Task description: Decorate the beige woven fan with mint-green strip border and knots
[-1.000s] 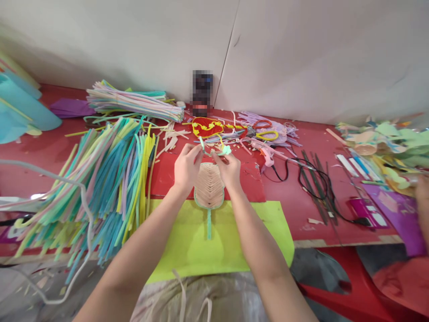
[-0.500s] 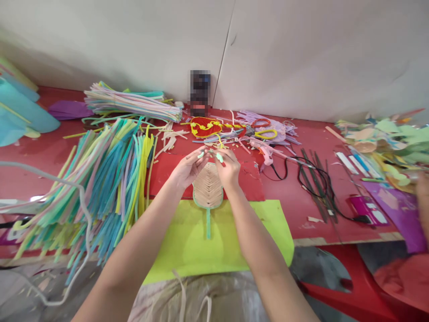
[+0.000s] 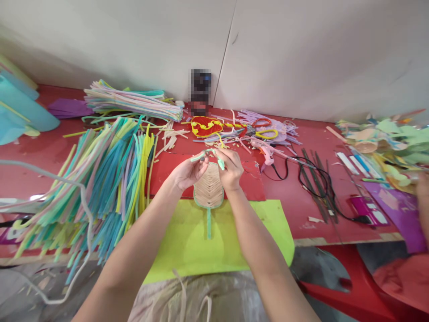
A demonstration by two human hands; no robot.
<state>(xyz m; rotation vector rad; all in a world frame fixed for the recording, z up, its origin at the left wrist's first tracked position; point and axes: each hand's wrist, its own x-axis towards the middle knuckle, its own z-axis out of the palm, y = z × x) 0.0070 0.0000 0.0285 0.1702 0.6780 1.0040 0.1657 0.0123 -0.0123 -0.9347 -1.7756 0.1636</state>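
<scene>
Between my hands is a short mint-green pipe cleaner [image 3: 221,164], bent, with its ends showing at both sets of fingertips. My left hand [image 3: 187,173] pinches its left part between thumb and fingers. On the other side my right hand [image 3: 231,171] grips the right part, where a thicker looped end sticks out. Just below the hands lies a leaf-shaped fan [image 3: 208,190], beige with a chevron pattern, mint-green edging and a straight mint-green handle. Its upper edge is partly hidden by my fingers. The fan rests across a red board [image 3: 248,181] and a lime-green sheet [image 3: 254,241].
Bundled pipe cleaners [image 3: 110,165] cover the left side. Scissors [image 3: 266,133] with red and yellow handles and a pink glue gun [image 3: 266,154] lie behind on the right. A black cable [image 3: 330,197] runs to a purple power strip [image 3: 368,209]. Another person's arm [image 3: 422,201] shows at far right.
The mint-green pipe cleaner has turned in my fingers, and more of it shows at both hands. My right hand has shifted slightly right. The fan stays in place.
</scene>
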